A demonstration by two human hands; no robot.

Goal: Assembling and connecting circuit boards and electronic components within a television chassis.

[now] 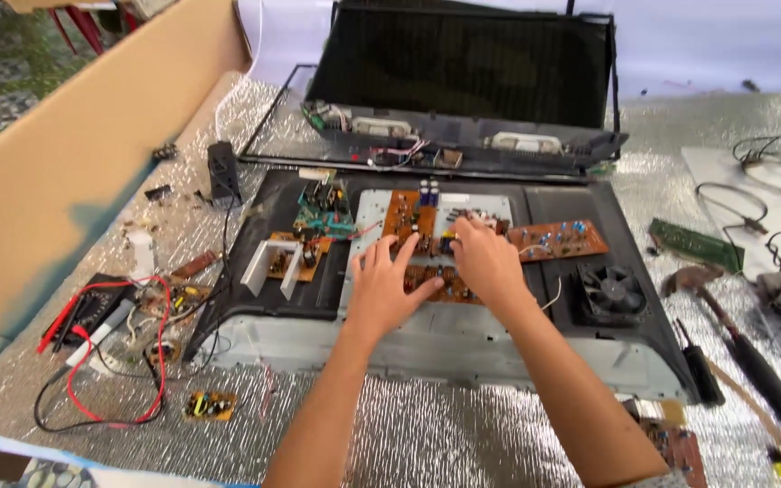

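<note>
Brown rectangular circuit board (427,239), seated mid-chassis in opened black television back (589,208). Left hand (381,289) presses it, fingers spread; right hand (485,262) apparently pinches a far-edge component. Step: freeing board; next needs steady lift.

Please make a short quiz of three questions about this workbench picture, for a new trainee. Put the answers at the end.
1. True or false: both hands rest on the brown circuit boards in the middle of the opened device.
2. Which thing lies at the right end of the device's back panel? A) a small black fan B) a red cup C) a roll of tape
3. On which side of the device do the red and black wires lie?

Key
1. True: the left hand and the right hand both touch the brown circuit boards.
2. A: the small black fan.
3. The person's left, where the red and black wires loop over the silver sheet.
</note>
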